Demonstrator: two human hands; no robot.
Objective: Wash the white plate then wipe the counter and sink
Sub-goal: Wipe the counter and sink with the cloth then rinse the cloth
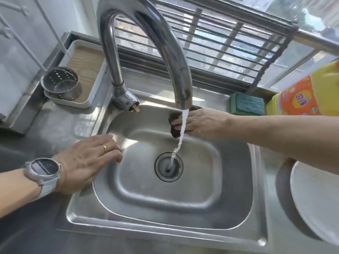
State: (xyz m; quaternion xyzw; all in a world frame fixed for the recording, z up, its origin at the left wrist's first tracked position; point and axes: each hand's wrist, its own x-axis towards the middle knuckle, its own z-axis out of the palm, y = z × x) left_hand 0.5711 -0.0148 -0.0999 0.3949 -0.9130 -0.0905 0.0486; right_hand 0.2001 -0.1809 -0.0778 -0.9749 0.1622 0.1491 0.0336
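White plate [317, 204] lying on the counter [33, 217] right of the sink [165, 198], apart from both hands, partly under the right forearm. Judged washed and set aside; wiping step now in hand. Dark cloth [173, 123] pressed to the sink's back wall, just behind the stream [183, 125] running from the faucet [146, 43] down into the drain [168, 166]. Right hand [200, 123] closed on that cloth, fingers wrapped over it. Left hand [86, 162] flat and spread on the sink's left rim, holding nothing, likely bracing. Green sponge [246, 106] idle at the back right corner, beside a yellow bottle [302, 98]. Next, probably: cloth drawn along wall and rim with steady pressure, then out over the counter; water off at some point.
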